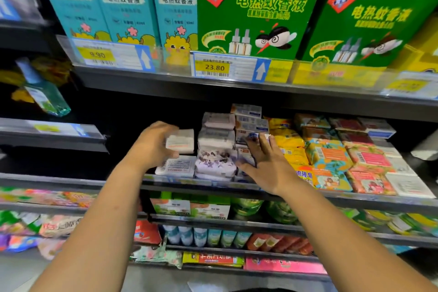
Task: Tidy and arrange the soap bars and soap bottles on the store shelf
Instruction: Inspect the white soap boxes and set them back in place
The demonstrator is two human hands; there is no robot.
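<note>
While reaching up over the shelf edge (71,182), grips a white soap bar (181,141) in the left hand (154,142). Fingers curled round its left end, all a bit blurry. Holds the bar up in the air, just above a flat white soap pack (176,166) lying on the shelf.

Has the right hand (263,163) open, with fingers straight and spread, holding nothing. Touches a stack of white and blue soap boxes (251,125) with the fingertips (262,140).

Between the two hands, a tall pile of wrapped soap bars (215,135), with a purple flower pack (214,161) low in it. Right beside the held bar; touching or not, cannot tell.

Just to the right of the right hand, yellow soap packs (289,140) piled up. Further right of that hand, orange and blue soap boxes (329,161), then pink and red soap boxes (369,161), lying flat in rows.

Far off to the left of the left hand, a blue-green bottle (45,92) leaning on another shelf.

Up above both hands, on the next shelf, a yellow price tag (214,67) saying 23.80. Behind it, green boxes (256,14) with a bug picture. To their left, light blue boxes (123,5) with a yellow cartoon animal.
</note>
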